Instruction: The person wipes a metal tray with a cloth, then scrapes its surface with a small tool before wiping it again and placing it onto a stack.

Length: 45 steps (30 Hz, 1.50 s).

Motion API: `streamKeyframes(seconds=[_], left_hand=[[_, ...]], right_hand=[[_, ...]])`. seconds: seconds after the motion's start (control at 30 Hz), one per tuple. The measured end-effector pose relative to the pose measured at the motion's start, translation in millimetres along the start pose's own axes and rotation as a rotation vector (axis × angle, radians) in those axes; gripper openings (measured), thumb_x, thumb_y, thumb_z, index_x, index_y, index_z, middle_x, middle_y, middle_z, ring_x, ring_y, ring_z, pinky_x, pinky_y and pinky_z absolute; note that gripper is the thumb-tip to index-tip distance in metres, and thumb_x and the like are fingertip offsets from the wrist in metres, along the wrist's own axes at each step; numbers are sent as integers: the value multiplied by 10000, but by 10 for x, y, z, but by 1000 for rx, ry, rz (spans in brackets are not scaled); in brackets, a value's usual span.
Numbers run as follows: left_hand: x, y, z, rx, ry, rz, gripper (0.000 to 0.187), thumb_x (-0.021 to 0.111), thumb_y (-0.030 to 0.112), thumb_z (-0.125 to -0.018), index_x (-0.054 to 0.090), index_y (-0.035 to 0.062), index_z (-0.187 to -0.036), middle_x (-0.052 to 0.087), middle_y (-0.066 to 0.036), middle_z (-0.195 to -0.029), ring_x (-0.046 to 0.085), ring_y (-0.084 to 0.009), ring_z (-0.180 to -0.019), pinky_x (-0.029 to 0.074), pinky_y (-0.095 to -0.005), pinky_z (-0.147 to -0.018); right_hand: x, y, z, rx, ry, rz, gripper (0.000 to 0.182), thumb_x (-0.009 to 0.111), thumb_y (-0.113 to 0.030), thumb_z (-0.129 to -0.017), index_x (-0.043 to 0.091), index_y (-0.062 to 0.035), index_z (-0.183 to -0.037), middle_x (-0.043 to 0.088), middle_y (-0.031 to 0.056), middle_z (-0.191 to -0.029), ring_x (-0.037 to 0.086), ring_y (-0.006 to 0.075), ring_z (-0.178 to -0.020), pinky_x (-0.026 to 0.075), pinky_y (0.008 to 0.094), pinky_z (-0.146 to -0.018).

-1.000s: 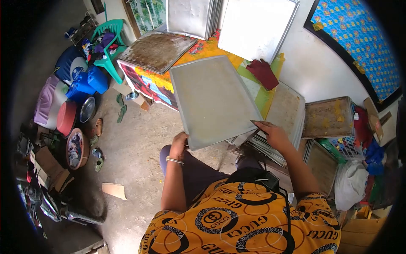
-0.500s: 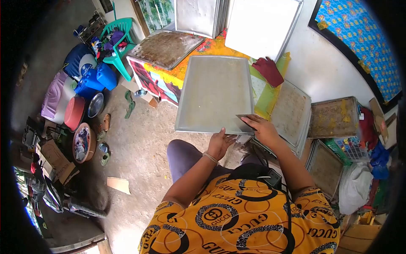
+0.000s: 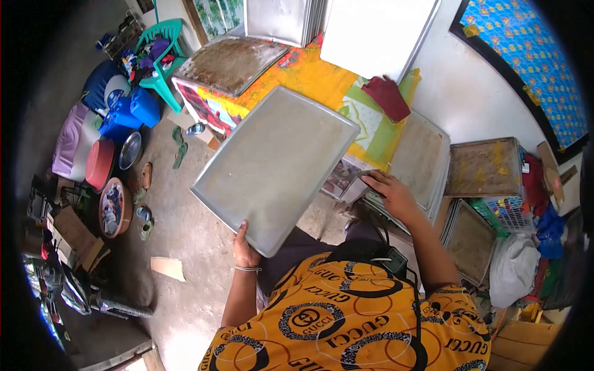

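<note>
A shallow grey metal baking tray [image 3: 275, 161] is tilted in front of me, its near corner by my lap. My left hand [image 3: 246, 247] grips that near edge, with the thumb over the rim. To the right of the tray, my right hand [image 3: 391, 193] is closed on a thin flat metal scraper [image 3: 355, 189], which is apart from the tray. Beyond the tray, a dark red glove [image 3: 387, 99] lies on the cloth-covered table [image 3: 315, 80].
A stained tray [image 3: 232, 62] lies on the table, with upright trays [image 3: 281, 21] behind. More trays [image 3: 417, 157] lean at the right beside a plastic basket [image 3: 510, 213]. Leftward stand a green chair [image 3: 164, 68], blue jugs [image 3: 145, 108], basins [image 3: 116, 207] and sandals [image 3: 179, 154].
The tray has turned and swung left and toward me. My left hand has shifted left along its near edge. The scraper has come away from the tray's surface with my right hand.
</note>
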<state>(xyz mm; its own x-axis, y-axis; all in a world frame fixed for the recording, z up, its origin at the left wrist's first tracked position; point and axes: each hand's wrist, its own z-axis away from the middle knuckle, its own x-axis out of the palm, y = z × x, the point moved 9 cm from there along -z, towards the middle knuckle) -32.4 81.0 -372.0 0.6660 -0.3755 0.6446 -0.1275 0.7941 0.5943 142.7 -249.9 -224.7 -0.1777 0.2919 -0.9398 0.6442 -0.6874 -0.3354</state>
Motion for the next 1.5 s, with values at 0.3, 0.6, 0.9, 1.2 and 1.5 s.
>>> streamKeyframes(seconds=[0.3,0.6,0.9,1.2,1.5], left_hand=[[-436,713,31,161,-79,-325,463,610,-5,-838,431,30,-1264,570,-123,-1150,583,-255,-1029,513,-381,-877],[-496,818,-187,131,-63,-376,513,621,-40,-796,437,39,-1268,574,-99,-1150,575,-228,-1024,485,-343,-880],[-349,825,-240,94,-86,-332,521,606,-63,-789,436,39,-1271,572,-109,-1155,574,-247,-1038,491,-371,-887],[-419,824,-274,81,-23,-355,491,622,-63,-776,473,36,-1234,597,-92,-1113,593,-222,-986,496,-347,-862],[-434,884,-265,87,32,-389,503,636,-70,-744,493,40,-1213,605,-73,-1094,592,-194,-975,488,-322,-864]], right_hand=[[413,-311,-484,-269,-97,361,648,502,0,-758,463,-314,-1323,453,65,-1379,400,334,-1285,338,430,-1065],[565,-153,-337,-189,-218,363,587,460,-48,-812,448,-317,-1333,435,90,-1389,403,362,-1276,328,436,-1072],[722,-167,-664,-251,-254,340,607,477,-36,-795,432,-298,-1341,435,107,-1382,398,375,-1274,323,437,-1075],[714,-208,-974,-306,-234,334,568,487,-52,-802,467,-280,-1322,469,126,-1342,435,380,-1230,376,432,-1026],[871,-261,-1696,-388,-123,295,495,485,-115,-841,484,-272,-1310,473,145,-1326,427,404,-1226,388,461,-1005]])
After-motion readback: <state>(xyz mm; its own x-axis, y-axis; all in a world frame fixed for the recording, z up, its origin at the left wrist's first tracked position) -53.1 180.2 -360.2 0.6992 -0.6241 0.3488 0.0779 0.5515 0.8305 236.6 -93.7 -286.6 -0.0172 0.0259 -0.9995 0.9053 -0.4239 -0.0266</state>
